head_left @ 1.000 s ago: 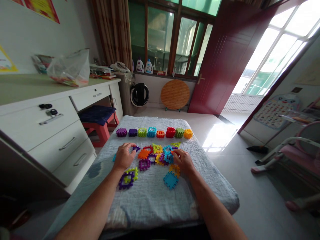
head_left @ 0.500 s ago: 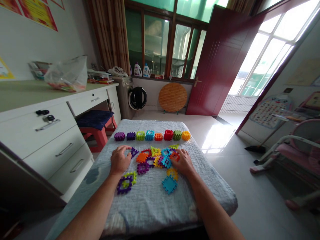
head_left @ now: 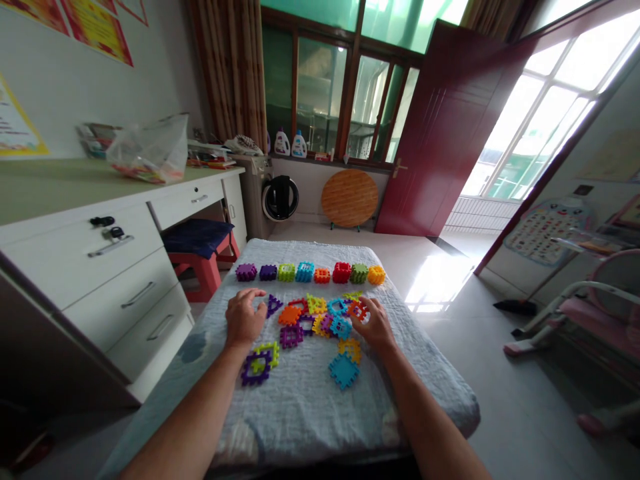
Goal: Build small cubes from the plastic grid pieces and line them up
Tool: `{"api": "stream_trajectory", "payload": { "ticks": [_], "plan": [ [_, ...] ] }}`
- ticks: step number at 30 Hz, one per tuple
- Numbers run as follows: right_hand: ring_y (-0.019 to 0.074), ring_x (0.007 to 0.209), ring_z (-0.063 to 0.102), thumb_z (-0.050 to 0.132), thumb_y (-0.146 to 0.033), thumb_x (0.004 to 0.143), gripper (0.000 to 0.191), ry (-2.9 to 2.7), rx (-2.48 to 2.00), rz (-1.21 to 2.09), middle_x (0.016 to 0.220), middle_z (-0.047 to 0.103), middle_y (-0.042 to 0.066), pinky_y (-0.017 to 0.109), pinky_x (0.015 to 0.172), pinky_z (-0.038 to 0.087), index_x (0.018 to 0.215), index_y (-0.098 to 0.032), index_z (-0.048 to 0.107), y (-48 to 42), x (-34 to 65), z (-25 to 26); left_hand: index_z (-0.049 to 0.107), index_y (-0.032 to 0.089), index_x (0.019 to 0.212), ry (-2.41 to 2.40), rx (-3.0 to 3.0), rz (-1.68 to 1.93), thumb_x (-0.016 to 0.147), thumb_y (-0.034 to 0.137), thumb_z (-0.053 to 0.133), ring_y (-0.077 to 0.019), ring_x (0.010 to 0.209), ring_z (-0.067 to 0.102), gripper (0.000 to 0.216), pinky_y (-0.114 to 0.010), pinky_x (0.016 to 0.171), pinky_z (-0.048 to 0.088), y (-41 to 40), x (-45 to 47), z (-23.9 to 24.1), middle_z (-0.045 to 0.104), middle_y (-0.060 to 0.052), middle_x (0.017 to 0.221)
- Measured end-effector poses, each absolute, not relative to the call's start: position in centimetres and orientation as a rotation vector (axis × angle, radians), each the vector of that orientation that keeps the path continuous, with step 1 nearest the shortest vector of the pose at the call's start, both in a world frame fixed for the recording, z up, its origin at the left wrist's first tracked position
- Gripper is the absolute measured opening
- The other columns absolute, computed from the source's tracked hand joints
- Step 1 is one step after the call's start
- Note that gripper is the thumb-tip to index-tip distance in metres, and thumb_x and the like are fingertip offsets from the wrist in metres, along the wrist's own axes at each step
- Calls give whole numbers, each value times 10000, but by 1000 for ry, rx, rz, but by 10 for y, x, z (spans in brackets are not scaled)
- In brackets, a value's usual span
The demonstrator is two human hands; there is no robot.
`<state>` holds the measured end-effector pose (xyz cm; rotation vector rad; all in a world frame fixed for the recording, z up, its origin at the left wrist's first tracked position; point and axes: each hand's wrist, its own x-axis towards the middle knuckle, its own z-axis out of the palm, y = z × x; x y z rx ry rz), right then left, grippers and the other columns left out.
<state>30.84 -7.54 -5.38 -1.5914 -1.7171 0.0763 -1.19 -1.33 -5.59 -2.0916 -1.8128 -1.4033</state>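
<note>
A pile of flat, toothed plastic tiles in many colours lies on a cloth-covered table. Behind it stands a row of several assembled cubes. My left hand rests at the pile's left edge, fingers curled loosely beside a purple tile, holding nothing I can see. My right hand is at the pile's right edge with fingers pinched on a red tile. A purple and green tile pair and a blue tile lie nearer to me.
A white desk with drawers runs along the left, with a clear plastic bag on top. A red stool stands under it. A round wooden tabletop leans at the far wall. A pink chair is at right.
My right hand has taken hold of a red tile at the pile's right side and lifted it slightly. My left hand has slid a little left, baring the purple tile.
</note>
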Motion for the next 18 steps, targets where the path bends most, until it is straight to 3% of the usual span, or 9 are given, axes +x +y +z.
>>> {"api": "stream_trajectory", "payload": {
  "ticks": [9,18],
  "plan": [
    [222,947,552,651,-357,738,367,-2124,-1484,116,979,629,68,334,866,395,1071,-204,627,-54,218,-13,608,193,847,-1890,-2064,-1518,713,173,466,-257,1005,575,196,-409,966,400,-13,-15,-53,651,-85,965],
    [242,951,552,638,-489,734,460,-2282,-1621,118,1010,625,85,339,832,374,1105,-219,597,-40,167,-17,607,198,832,-1923,-2089,-1545,699,151,475,-251,973,582,194,-397,952,415,-15,-13,-47,645,-75,941]
  ]
}}
